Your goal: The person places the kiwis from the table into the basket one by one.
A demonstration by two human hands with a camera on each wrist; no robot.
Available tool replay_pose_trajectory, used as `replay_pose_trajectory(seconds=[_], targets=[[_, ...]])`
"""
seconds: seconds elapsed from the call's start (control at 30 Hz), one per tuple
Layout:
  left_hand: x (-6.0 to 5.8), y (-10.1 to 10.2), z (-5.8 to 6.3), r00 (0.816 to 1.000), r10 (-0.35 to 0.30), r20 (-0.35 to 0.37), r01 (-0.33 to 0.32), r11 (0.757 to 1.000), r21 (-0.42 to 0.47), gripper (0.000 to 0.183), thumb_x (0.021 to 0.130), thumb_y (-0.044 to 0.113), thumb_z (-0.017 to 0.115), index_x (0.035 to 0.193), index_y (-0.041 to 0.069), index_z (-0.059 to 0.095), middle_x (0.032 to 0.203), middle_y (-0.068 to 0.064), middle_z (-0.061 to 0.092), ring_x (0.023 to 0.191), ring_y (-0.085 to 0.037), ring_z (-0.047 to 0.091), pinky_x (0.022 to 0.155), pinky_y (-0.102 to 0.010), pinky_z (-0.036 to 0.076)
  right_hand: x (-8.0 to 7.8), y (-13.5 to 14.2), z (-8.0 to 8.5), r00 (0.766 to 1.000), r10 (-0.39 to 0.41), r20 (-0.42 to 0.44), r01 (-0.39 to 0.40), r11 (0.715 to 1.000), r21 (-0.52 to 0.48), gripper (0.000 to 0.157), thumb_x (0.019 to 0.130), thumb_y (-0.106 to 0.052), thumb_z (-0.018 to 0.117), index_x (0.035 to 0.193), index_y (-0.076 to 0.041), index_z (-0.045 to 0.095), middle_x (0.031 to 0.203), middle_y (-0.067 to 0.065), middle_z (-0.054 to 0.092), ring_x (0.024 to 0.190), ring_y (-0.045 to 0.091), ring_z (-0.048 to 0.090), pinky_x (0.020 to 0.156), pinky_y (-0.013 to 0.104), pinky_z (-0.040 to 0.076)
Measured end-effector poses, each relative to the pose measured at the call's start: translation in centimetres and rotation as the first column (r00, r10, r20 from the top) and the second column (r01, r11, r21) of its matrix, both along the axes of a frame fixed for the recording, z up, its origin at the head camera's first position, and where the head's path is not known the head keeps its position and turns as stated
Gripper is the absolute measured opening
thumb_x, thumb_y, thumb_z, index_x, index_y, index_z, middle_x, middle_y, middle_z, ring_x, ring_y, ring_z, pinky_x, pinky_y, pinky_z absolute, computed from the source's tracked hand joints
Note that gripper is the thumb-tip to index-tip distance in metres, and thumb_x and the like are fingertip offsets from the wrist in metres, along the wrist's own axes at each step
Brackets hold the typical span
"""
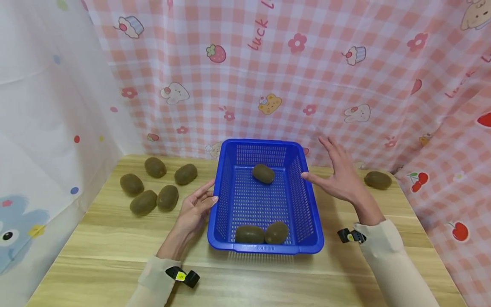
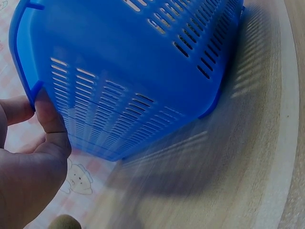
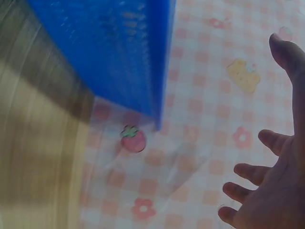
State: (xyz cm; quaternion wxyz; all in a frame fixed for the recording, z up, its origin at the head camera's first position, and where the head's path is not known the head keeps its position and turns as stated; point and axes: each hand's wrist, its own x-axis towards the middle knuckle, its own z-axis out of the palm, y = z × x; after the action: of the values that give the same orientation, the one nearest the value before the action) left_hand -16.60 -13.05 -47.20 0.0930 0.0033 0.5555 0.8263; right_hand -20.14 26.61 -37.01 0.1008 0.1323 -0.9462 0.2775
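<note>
A blue plastic basket (image 1: 264, 248) with slotted walls stands on the wooden table in the head view. Inside it lie three brown kiwifruits: one kiwifruit (image 1: 263, 174) toward the far end, and two side by side at the near end, a kiwifruit (image 1: 249, 234) and another kiwifruit (image 1: 276, 233). My left hand (image 1: 195, 209) pinches the basket's left rim between thumb and fingers, also plain in the left wrist view. Beside the right rim, my right hand (image 1: 339, 177) is spread with nothing in it. The right wrist view shows its fingers (image 3: 252, 174) apart from the basket wall (image 3: 114, 57).
Several kiwifruits, among them one kiwifruit (image 1: 167, 198) nearest my left hand, lie loose on the table's left side. A single kiwifruit (image 1: 378, 180) rests at the far right. Behind the table (image 1: 96, 256) hangs a pink checked cloth (image 1: 245, 85); a white cloth (image 1: 38, 106) hangs at left.
</note>
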Motion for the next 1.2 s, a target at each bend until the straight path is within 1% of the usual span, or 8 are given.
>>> replay_pose_trajectory(seconds=[0.17,0.23,0.37,0.47,0.6,0.73,0.97,1.2], targets=[[0.0,0.0,0.0,1.0,-0.01,-0.008,0.01,1.0,-0.003,0.064,0.097,-0.004,0.062,0.156,0.007,0.042,0.103,0.004,0.067,0.087,-0.004,0.064,0.071,-0.016,0.055,-0.6,1.2,-1.3,0.999,-0.051,-0.019,0.051,0.999,0.017,0.107,0.083,-0.053,0.08,0.166,-0.026,0.018,0.173,0.016,0.011,0.157,0.046,0.01,0.118,0.078,0.013],[-0.1,-0.1,0.0,1.0,-0.013,-0.01,0.013,1.0,-0.005,0.064,0.097,-0.004,0.062,0.156,0.007,0.042,0.103,0.004,0.067,0.087,-0.005,0.064,0.071,-0.016,0.055,-0.8,1.8,-1.8,0.997,-0.069,-0.021,0.07,0.997,0.018,0.107,0.082,-0.052,0.08,0.166,-0.027,0.018,0.172,0.019,0.012,0.156,0.048,0.011,0.118,0.078,0.011],[-0.1,-0.1,-0.1,1.0,-0.01,-0.014,0.01,1.0,-0.003,0.064,0.096,-0.005,0.062,0.156,0.006,0.042,0.104,0.003,0.066,0.088,-0.005,0.064,0.072,-0.017,0.056,-1.1,2.7,-2.1,0.995,-0.094,-0.022,0.094,0.995,0.021,0.106,0.083,-0.051,0.079,0.166,-0.031,0.016,0.171,0.022,0.011,0.154,0.053,0.011,0.115,0.08,0.01],[-0.2,-0.1,-0.1,1.0,-0.007,-0.015,0.007,1.0,0.002,0.064,0.096,-0.006,0.061,0.156,0.006,0.042,0.104,0.003,0.066,0.087,-0.005,0.064,0.072,-0.017,0.055,-1.3,3.3,-2.5,0.993,-0.118,-0.013,0.118,0.993,0.031,0.107,0.084,-0.055,0.078,0.166,-0.029,0.014,0.171,0.022,0.008,0.152,0.057,0.009,0.113,0.082,0.008],[-0.2,-0.1,0.0,1.0,-0.012,-0.022,0.012,1.0,-0.003,0.064,0.096,-0.005,0.062,0.156,0.006,0.042,0.104,0.002,0.066,0.087,-0.005,0.064,0.072,-0.017,0.055,-1.4,4.4,-3.2,0.987,-0.162,0.011,0.161,0.986,0.048,0.108,0.085,-0.06,0.075,0.166,-0.023,0.014,0.171,0.024,0.006,0.151,0.058,0.007,0.113,0.082,0.005],[-0.2,-0.1,-0.1,1.0,-0.014,-0.021,0.014,1.0,-0.008,0.064,0.096,-0.005,0.062,0.156,0.005,0.042,0.105,0.001,0.066,0.087,-0.006,0.064,0.072,-0.017,0.056,-1.5,5.5,-3.8,0.98,-0.196,0.04,0.194,0.979,0.058,0.107,0.085,-0.062,0.073,0.166,-0.021,0.016,0.171,0.024,0.005,0.151,0.059,0.008,0.113,0.08,0.004],[-0.1,-0.1,-0.3,1.0,-0.012,-0.012,0.012,1.0,-0.007,0.064,0.096,-0.005,0.063,0.155,0.006,0.043,0.104,0.003,0.068,0.087,-0.005,0.065,0.071,-0.017,0.055,-1.8,7.2,-5.0,0.96,-0.261,0.104,0.253,0.964,0.083,0.113,0.084,-0.068,0.07,0.166,-0.018,0.01,0.17,0.026,0.004,0.149,0.063,0.006,0.112,0.081,0.004],[-0.1,-0.1,-0.3,1.0,-0.013,-0.017,0.013,1.0,-0.005,0.064,0.096,-0.005,0.062,0.156,0.007,0.043,0.103,0.004,0.068,0.087,-0.005,0.065,0.071,-0.017,0.055,-2.1,9.0,-6.0,0.942,-0.307,0.132,0.298,0.95,0.09,0.113,0.085,-0.071,0.067,0.166,-0.016,0.01,0.169,0.027,0.006,0.146,0.065,0.01,0.111,0.081,0.006]])
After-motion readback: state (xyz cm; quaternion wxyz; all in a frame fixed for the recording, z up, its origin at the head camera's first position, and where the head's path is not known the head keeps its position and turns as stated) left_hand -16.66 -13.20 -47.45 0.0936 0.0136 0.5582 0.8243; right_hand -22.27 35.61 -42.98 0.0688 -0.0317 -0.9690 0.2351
